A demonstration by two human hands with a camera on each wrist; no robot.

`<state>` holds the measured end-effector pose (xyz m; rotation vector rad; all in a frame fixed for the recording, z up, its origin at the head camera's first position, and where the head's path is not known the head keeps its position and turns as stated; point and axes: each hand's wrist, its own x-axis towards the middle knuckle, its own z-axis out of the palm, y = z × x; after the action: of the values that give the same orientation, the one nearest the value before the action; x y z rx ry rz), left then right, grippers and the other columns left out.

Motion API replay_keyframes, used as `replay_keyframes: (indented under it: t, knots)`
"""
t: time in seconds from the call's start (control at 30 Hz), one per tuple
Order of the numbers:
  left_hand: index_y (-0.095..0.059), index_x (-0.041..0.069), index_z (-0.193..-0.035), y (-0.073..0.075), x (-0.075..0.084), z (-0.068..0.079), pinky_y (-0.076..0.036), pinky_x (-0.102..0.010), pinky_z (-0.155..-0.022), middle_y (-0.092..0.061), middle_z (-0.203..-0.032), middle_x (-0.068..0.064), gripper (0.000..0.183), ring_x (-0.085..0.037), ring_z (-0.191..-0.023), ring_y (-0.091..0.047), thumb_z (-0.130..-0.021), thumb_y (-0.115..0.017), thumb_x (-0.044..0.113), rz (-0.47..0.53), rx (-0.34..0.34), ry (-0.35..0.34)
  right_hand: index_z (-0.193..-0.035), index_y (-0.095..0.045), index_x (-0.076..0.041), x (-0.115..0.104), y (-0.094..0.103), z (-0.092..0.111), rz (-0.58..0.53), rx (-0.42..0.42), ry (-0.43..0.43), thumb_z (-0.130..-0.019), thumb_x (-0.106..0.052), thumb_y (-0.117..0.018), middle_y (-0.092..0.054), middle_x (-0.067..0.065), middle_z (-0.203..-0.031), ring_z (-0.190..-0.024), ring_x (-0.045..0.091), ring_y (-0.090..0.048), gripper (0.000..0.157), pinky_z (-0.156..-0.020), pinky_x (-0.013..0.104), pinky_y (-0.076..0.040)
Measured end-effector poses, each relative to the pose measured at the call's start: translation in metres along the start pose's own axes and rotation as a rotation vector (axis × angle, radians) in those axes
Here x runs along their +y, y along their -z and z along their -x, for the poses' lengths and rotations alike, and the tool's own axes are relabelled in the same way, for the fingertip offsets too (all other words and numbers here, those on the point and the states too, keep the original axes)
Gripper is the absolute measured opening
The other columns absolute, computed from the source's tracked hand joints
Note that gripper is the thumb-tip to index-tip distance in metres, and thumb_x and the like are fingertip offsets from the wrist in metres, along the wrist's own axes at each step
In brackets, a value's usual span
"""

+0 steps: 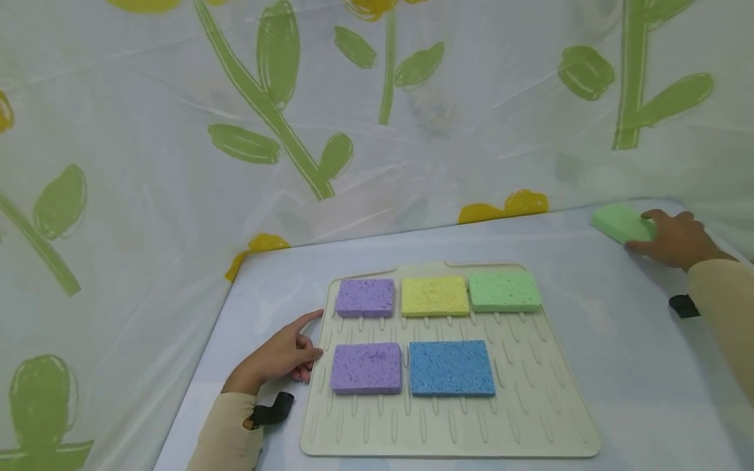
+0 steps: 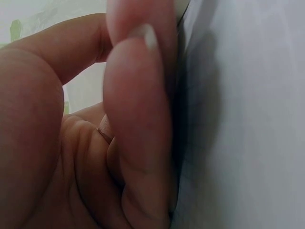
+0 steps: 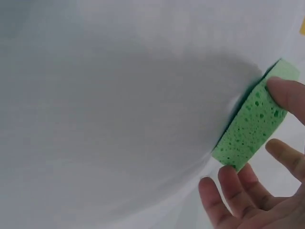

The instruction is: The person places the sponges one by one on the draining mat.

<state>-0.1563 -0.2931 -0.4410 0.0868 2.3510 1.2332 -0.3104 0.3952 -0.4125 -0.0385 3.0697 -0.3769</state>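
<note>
At the far right of the table my right hand [image 1: 677, 239] grips a light green sponge [image 1: 621, 222] by its near edge. The right wrist view shows the thumb on one side of the porous green sponge [image 3: 252, 119] and fingertips at its lower end. My left hand [image 1: 283, 353] rests at the left edge of a cream ridged tray [image 1: 548, 405], its index finger and thumb touching the rim. On the tray lie two purple sponges [image 1: 365, 297], a yellow sponge [image 1: 434, 296], a green sponge [image 1: 504, 292] and a blue sponge [image 1: 451, 368]. Loosely bent fingers [image 2: 138, 105] fill the left wrist view.
A white-covered table [image 1: 636, 379] carries the tray. Behind and to the left hangs a pale curtain [image 1: 471, 157] with green leaves and yellow flowers, meeting the table's back edge. The held sponge is close to that back edge.
</note>
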Motion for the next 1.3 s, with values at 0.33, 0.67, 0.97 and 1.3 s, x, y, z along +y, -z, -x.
replay_keyframes:
  t: [0.33, 0.67, 0.97, 1.3]
  knots:
    - [-0.017, 0.018, -0.16, -0.001, -0.001, -0.001, -0.054, -0.031, -0.054, -0.059, -0.073, -0.006, 0.083, -0.018, -0.056, -0.066, -0.094, -0.067, 0.014, 0.01, -0.003, -0.003, -0.136, -0.026, 0.02, 0.001, 0.002, 0.02, -0.055, -0.053, 0.027, -0.091, -0.04, -0.066, -0.033, 0.051, -0.115, -0.102, 0.062, -0.039, 0.085, -0.081, 0.071, -0.042]
    - [-0.017, 0.017, -0.16, -0.002, 0.0, -0.001, -0.054, -0.031, -0.054, -0.06, -0.073, -0.007, 0.083, -0.017, -0.055, -0.065, -0.094, -0.066, 0.014, -0.024, 0.024, 0.019, -0.148, -0.022, 0.013, -0.004, 0.001, 0.038, -0.023, -0.081, 0.06, -0.096, -0.052, -0.057, -0.035, 0.051, -0.13, -0.116, 0.067, -0.034, 0.09, -0.095, 0.077, -0.033]
    - [-0.017, 0.016, -0.16, -0.003, 0.001, 0.0, -0.053, -0.029, -0.052, -0.059, -0.072, -0.006, 0.084, -0.017, -0.055, -0.065, -0.093, -0.067, 0.014, -0.015, 0.038, 0.014, -0.149, -0.029, 0.009, -0.03, -0.001, 0.065, -0.023, -0.025, 0.164, -0.095, -0.036, -0.064, -0.039, 0.047, -0.134, -0.118, 0.065, -0.037, 0.079, -0.095, 0.075, -0.035]
    - [-0.017, 0.017, -0.16, -0.004, 0.001, 0.001, -0.053, -0.029, -0.053, -0.059, -0.072, -0.006, 0.083, -0.017, -0.055, -0.065, -0.093, -0.067, 0.014, -0.013, 0.033, 0.008, -0.149, -0.037, 0.003, -0.062, -0.007, 0.096, -0.044, 0.027, 0.255, -0.091, -0.034, -0.072, -0.044, 0.042, -0.135, -0.119, 0.059, -0.041, 0.077, -0.094, 0.072, -0.038]
